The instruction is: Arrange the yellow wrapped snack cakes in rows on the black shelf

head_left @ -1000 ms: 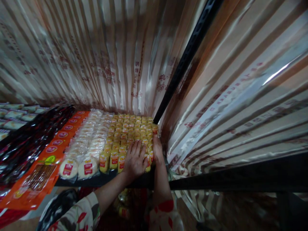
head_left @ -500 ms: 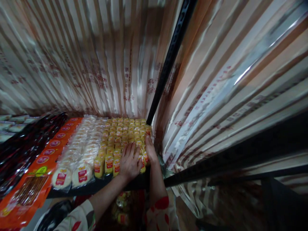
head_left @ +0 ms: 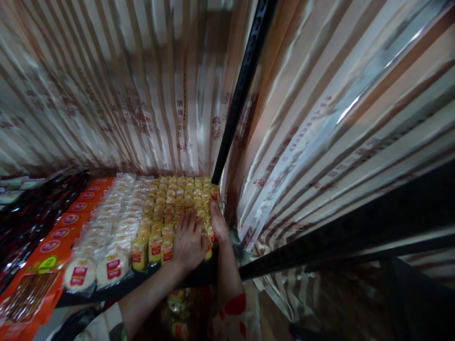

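Note:
Rows of small yellow wrapped cakes [head_left: 155, 246] with red labels stand packed on a dark shelf [head_left: 142, 283]. My left hand [head_left: 190, 241] lies over the front right rows, palm down and fingers stretched out across the tops. Against the right side of the block rests my right hand [head_left: 218, 225], its fingers extended and pointing away from me. Both hands touch the cakes; neither is wrapped around one. The packs directly under my left palm are hidden.
Left of the cakes are round white packaged cakes [head_left: 113, 269], orange snack packets [head_left: 53, 248] and dark shiny packets [head_left: 31, 222]. A black upright post [head_left: 236, 109] rises at the back right corner. Pleated printed sheeting [head_left: 152, 94] hangs behind. More yellow packs [head_left: 179, 327] sit below.
The view has shifted slightly, so the shelf goods appear a little further left and lower. Both hands stay on the yellow cakes in nearly the same positions.

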A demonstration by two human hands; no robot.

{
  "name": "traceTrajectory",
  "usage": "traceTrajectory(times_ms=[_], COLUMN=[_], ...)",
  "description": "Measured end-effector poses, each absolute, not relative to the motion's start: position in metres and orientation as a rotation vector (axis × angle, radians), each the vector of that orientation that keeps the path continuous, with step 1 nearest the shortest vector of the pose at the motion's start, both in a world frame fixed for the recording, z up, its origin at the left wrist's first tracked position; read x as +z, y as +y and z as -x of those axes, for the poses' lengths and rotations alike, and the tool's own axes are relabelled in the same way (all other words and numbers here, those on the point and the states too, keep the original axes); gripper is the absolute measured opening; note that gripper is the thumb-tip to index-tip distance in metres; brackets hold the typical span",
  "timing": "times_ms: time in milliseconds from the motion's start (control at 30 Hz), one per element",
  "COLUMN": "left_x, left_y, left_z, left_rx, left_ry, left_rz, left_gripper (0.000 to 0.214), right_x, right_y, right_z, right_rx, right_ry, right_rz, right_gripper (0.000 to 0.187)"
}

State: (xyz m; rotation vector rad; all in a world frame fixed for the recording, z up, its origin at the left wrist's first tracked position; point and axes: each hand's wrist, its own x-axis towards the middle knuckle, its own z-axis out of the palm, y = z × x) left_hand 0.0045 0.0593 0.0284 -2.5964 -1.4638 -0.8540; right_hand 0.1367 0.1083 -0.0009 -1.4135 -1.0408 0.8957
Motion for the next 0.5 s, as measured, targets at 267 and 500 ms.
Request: traceTrajectory(times_ms=[267, 500], left_x=[0.050, 0.051], left_y=[0.172, 0.249], left_z=[-0.049, -0.073], left_rx=[-0.833, -0.691], left_ry=[-1.288, -1.066], left_rz=[2.843, 3.013], left_gripper=[0.032, 0.043], right_x=[0.007, -0.004], right_y=[0.106, 0.109], right_z=[-0.136, -0.138], right_rx=[0.883, 0.848], right_ry=[-1.066, -1.048], right_rz=[1.472, 1.514], right_gripper=[0.069, 0.068])
